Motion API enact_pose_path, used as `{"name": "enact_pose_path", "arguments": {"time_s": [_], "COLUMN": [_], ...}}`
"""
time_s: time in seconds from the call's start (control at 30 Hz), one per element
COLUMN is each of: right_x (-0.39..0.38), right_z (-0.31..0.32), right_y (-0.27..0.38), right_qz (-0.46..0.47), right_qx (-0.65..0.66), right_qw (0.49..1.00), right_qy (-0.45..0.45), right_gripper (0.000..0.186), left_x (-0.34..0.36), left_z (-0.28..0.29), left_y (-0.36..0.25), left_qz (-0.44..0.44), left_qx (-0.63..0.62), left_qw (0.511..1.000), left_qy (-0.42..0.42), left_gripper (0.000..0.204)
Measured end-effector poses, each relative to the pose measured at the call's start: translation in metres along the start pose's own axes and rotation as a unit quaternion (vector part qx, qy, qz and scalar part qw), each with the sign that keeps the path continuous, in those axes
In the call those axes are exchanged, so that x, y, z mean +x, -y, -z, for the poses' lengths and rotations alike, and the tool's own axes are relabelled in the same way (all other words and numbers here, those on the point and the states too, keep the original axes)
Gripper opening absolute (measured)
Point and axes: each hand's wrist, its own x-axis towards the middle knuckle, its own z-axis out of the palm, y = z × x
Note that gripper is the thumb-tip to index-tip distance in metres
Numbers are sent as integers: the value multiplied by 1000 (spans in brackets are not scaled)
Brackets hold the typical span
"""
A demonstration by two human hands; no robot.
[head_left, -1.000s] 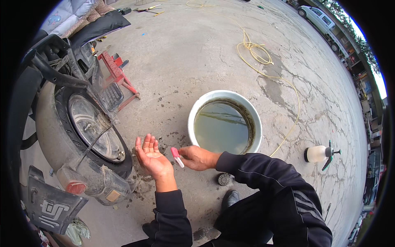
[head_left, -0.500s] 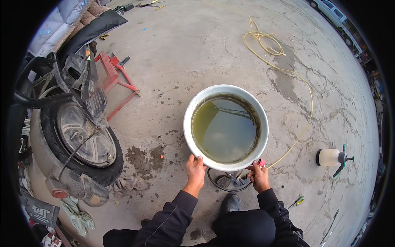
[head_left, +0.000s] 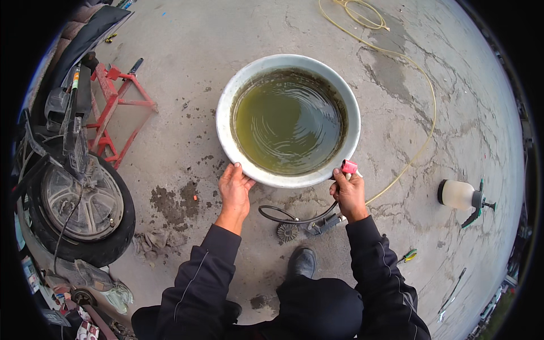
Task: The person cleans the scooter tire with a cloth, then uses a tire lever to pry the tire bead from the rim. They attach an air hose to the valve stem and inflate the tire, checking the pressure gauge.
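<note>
A round pale basin [head_left: 340,148] of murky greenish water [head_left: 286,122] is out in front of me. Rings of ripples cross the water, and grime lines the inner wall. My left hand [head_left: 234,191] is closed on the near left rim, thumb on top. At the near right rim, my right hand [head_left: 349,194] grips the basin and also a pink-ended fitting [head_left: 349,167]. A black hose [head_left: 272,215] curves to that hand from below. Beneath it, partly hidden, lies a tool [head_left: 324,224] with a toothed round wheel [head_left: 287,232], close to my boot [head_left: 302,262].
At left stand a wheel with a black tyre [head_left: 85,207] and a red metal stand [head_left: 116,105]. A yellow hose [head_left: 433,107] trails along the cracked concrete at right. Also there are a pump spray bottle [head_left: 458,194] and green-yellow pliers [head_left: 409,256].
Both hands have carried the basin farther forward from my boot, and it looks larger. The water, smooth before, now ripples. More of the black hose and the tool shows.
</note>
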Motion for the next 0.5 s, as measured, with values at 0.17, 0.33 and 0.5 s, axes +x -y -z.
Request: {"name": "enact_pose_path", "arguments": {"time_s": [0.17, 0.33, 0.5], "right_x": [56, 112, 156], "right_z": [-4, -13, -22], "right_y": [30, 61, 81], "right_qz": [-1, 29, 32], "right_qx": [-20, -18, -49], "right_qw": [1000, 999, 997], "right_qy": [22, 41, 51], "right_gripper": [16, 16, 17], "left_x": [30, 57, 82], "left_z": [-32, -62, -81], "left_y": [-18, -31, -39], "left_qz": [17, 9, 7], "left_qx": [-3, -15, -6], "left_qw": [1000, 999, 999], "left_qy": [8, 49, 53], "left_gripper": [61, 69, 68]}}
